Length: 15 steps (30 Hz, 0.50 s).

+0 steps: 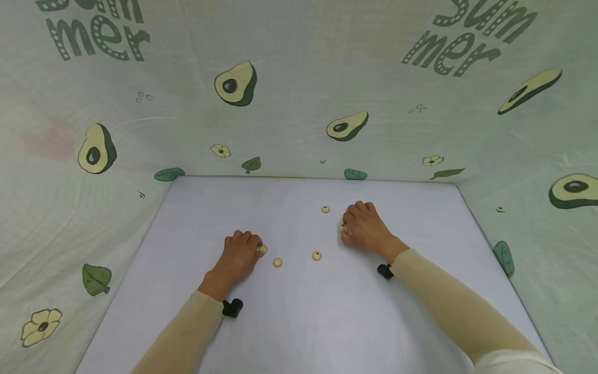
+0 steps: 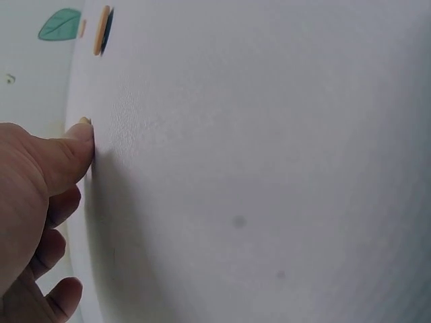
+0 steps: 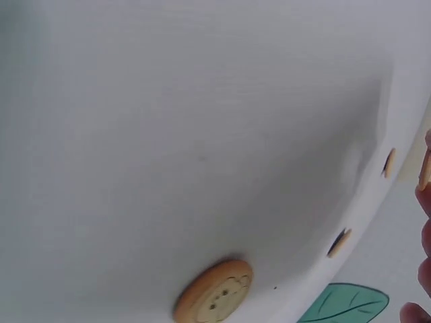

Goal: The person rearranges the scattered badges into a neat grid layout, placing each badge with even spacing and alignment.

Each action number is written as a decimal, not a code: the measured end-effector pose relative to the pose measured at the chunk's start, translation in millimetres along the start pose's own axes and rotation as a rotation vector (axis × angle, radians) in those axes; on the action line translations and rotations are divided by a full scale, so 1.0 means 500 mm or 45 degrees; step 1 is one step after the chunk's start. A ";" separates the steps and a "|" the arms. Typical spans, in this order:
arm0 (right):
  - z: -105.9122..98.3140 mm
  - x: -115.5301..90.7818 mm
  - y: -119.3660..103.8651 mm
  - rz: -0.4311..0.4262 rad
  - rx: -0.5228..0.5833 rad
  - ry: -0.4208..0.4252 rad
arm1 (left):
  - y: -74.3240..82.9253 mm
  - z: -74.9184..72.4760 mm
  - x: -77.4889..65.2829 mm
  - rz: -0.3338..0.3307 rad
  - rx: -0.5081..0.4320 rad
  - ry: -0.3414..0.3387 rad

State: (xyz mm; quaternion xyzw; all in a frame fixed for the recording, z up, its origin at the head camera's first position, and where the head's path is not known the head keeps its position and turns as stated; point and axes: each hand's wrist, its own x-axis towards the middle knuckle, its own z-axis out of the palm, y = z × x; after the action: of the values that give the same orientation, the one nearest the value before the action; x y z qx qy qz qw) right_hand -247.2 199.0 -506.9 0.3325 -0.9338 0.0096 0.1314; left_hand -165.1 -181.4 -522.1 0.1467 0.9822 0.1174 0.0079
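Observation:
My left hand [image 1: 237, 259] is low over the white table, its thumb and forefinger pinching a small round wooden button [image 1: 263, 249]. In the left wrist view only a sliver of that button [image 2: 85, 120] shows past the thumb. Farther right and a little farther back, my right hand [image 1: 366, 227] holds another wooden button [image 1: 343, 228] between thumb and fingers; its edge [image 3: 425, 169] appears in the right wrist view. Partly hidden behind the right hand lies one more button [image 1: 348, 210]. Between the hands are single buttons near the left hand [image 1: 277, 262], mid-table [image 1: 316, 255] and farther back [image 1: 325, 209].
The white tabletop [image 1: 299, 322] meets a cloth [image 1: 289, 93] printed with avocados and leaves at its back and sides. A black wrist-camera mount [image 1: 232, 308] sits at the left wrist, another mount [image 1: 385, 271] at the right. One button [image 3: 215, 293] shows two holes and an engraved pattern.

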 end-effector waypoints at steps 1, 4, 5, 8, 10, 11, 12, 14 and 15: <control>0.000 0.004 0.000 0.001 0.004 -0.003 | -0.001 0.001 0.000 -0.002 0.000 0.000; 0.002 0.019 0.000 0.003 0.013 -0.001 | -0.002 0.003 -0.001 -0.004 0.005 -0.001; 0.003 0.024 0.000 0.005 0.016 -0.002 | -0.002 0.003 -0.001 -0.005 0.009 -0.002; 0.004 0.042 0.005 0.023 0.023 -0.032 | -0.003 0.005 0.000 -0.006 0.021 0.002; 0.004 0.055 0.010 0.048 0.036 -0.066 | -0.004 0.005 0.000 -0.005 0.022 0.003; 0.002 0.061 0.013 0.061 0.040 -0.085 | -0.004 0.005 0.001 -0.005 0.023 0.003; 0.000 0.067 0.015 0.073 0.047 -0.102 | -0.004 0.005 0.001 -0.005 0.022 0.004; -0.005 0.077 0.021 0.091 0.064 -0.123 | -0.004 0.005 0.002 -0.006 0.027 0.003; -0.008 0.082 0.024 0.095 0.072 -0.127 | -0.004 0.005 0.002 -0.006 0.028 0.004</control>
State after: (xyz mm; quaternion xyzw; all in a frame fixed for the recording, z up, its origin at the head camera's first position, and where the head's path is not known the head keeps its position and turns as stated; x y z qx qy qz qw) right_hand -284.3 183.3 -492.1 0.3012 -0.9503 0.0244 0.0746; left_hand -166.4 -182.4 -524.9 0.1444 0.9837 0.1069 0.0049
